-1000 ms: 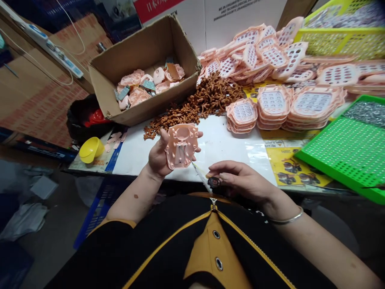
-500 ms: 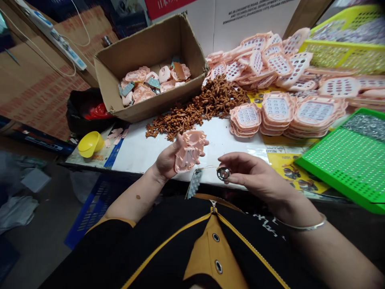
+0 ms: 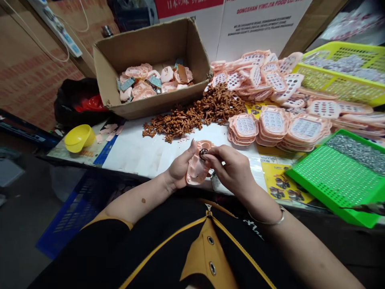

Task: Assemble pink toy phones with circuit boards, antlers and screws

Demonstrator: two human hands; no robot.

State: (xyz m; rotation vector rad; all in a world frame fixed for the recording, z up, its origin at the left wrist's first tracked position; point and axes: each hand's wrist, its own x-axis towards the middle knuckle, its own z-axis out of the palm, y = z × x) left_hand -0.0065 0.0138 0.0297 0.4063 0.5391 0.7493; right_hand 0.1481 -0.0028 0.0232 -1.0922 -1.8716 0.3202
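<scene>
A pink plastic shell (image 3: 196, 170), hollow side up, rests in my left hand (image 3: 179, 165), its fingers wrapped around the edge. My right hand (image 3: 230, 165) pinches a small round speaker (image 3: 203, 153) between thumb and fingertips, at the upper hollow of the shell. Below my right fingers a piece of the circuit board (image 3: 214, 180) shows; most of it is hidden behind the hand. Past my hands lies a heap of small brown plastic parts (image 3: 180, 122).
A cardboard box (image 3: 150, 44) of pink shells and boards stands behind. Stacked pink keypad faces (image 3: 245, 127) sit to the right, beside a green tray (image 3: 339, 180) of metal screws and a yellow basket (image 3: 339, 86). A yellow bowl (image 3: 78, 138) stands at left.
My right hand has brought the speaker left and up into the shell's upper hollow. The board, hanging by its wires before, is now mostly behind my right hand. The view has shifted slightly.
</scene>
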